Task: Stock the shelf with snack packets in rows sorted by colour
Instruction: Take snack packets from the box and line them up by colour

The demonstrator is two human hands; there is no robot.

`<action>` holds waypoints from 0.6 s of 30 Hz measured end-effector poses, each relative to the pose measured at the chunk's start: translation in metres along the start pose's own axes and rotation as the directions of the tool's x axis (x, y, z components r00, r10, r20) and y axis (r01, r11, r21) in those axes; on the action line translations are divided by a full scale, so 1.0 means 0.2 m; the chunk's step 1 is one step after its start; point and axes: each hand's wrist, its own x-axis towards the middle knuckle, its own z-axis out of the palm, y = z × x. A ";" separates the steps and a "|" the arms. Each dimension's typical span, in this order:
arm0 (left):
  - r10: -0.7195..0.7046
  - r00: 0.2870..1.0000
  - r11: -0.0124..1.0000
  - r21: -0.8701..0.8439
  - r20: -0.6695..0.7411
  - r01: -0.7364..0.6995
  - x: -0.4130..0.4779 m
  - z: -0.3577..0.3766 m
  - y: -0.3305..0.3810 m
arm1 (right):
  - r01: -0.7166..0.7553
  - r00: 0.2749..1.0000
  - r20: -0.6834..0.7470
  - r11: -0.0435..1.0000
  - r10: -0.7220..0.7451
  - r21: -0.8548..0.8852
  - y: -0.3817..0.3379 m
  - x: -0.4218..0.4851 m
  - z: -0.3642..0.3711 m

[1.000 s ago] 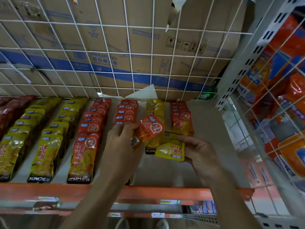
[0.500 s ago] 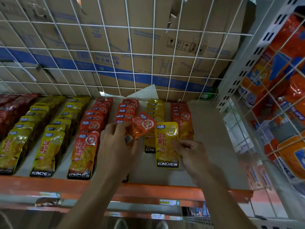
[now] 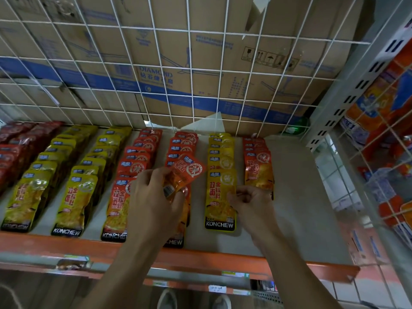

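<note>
My left hand (image 3: 153, 201) is shut on a small bunch of orange snack packets (image 3: 189, 171), held tilted above the front of an orange row (image 3: 182, 146). A yellow packet (image 3: 219, 201) lies flat at the front of the yellow row (image 3: 220, 152), and my right hand (image 3: 252, 204) pinches its right edge. To the right runs a shorter orange row (image 3: 258, 168). Further left are another orange row (image 3: 133, 161), two yellow rows (image 3: 75, 186) and dark red packets (image 3: 13, 148). All lie on the grey shelf (image 3: 294, 197).
A white wire grid (image 3: 191, 70) backs the shelf, with cardboard boxes (image 3: 223, 52) behind it. At the right a slotted upright (image 3: 347, 97) and a wire side panel hold orange bags (image 3: 379, 103). An orange beam (image 3: 211, 259) edges the shelf front.
My right hand turned the yellow packet upright, then laid it flat at the front of the yellow row. My left hand stayed in place with the orange packets.
</note>
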 end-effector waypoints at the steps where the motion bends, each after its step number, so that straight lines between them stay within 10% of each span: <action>1: -0.009 1.000 1.000 -0.004 0.004 0.009 0.00 0.00 0.00 | 0.015 1.000 -0.008 1.000 -0.015 -0.016 0.00 0.00 0.00; 18: -0.027 0.999 1.000 -0.008 0.033 0.028 0.04 -0.02 0.01 | 0.126 0.981 -0.110 0.956 -0.160 -0.265 -0.06 0.04 0.04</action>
